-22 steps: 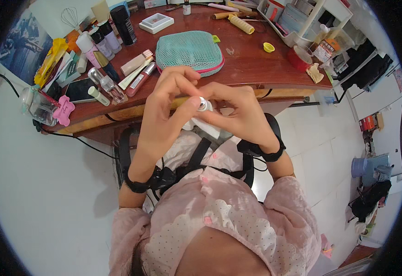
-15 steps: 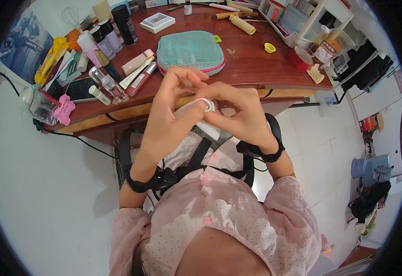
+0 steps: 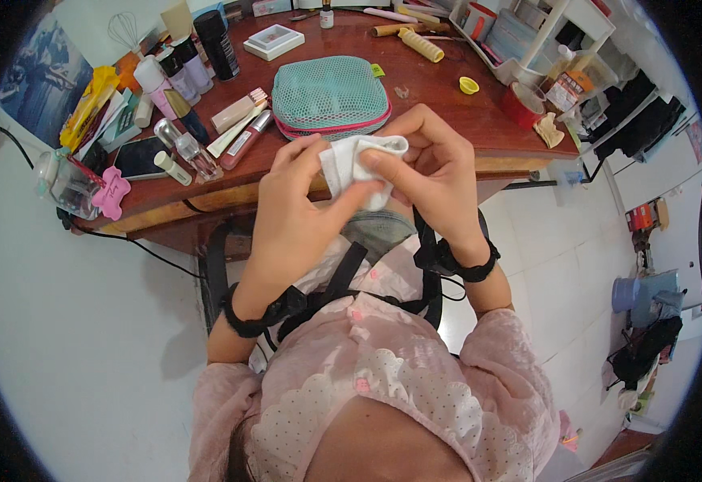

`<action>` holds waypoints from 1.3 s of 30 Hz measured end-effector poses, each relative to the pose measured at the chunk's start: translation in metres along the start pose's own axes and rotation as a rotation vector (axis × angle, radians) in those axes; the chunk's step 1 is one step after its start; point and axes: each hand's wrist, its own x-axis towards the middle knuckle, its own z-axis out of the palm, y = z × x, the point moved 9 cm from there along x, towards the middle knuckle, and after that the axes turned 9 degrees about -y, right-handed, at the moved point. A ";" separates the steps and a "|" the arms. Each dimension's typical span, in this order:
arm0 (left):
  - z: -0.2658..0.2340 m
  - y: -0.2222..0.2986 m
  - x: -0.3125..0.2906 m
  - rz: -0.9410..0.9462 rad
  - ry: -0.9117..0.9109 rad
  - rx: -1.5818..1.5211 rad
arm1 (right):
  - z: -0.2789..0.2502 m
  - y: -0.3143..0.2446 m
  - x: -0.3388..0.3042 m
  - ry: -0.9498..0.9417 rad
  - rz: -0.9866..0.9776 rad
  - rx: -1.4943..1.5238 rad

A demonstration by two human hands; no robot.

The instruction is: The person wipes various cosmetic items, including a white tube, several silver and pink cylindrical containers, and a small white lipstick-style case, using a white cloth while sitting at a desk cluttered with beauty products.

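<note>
A small white cloth, folded over on itself, is held between my two hands just off the near edge of the desk. My left hand grips its left and lower edge between thumb and fingers. The right end is pinched by my right hand, its thumb pressed on the top fold. Right behind the cloth lies a turquoise mesh zip pouch with a pink zip. Below my hands, a grey-green piece of fabric rests on my lap.
Lip gloss tubes, bottles and a phone crowd the desk's left side. A pink bone-shaped item is near the left edge. To the right are a yellow cup, a red tape roll and a white rack.
My hands have moved apart slightly and the right one has risen. The white cloth, mostly hidden between the fingers before, now shows as a wider folded piece.
</note>
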 end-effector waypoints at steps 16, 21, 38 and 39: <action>0.041 -0.013 0.001 -0.144 -0.594 -0.857 | -0.033 0.000 0.003 0.122 -0.001 0.229; 0.036 -0.013 0.001 -0.177 -0.575 -0.802 | -0.010 0.004 0.002 -0.065 0.020 0.423; -0.019 0.000 0.007 0.047 -0.087 -0.068 | -0.018 -0.001 -0.002 0.133 -0.036 0.193; -0.019 0.003 0.007 0.067 -0.091 -0.026 | -0.017 -0.002 -0.003 0.132 -0.035 0.195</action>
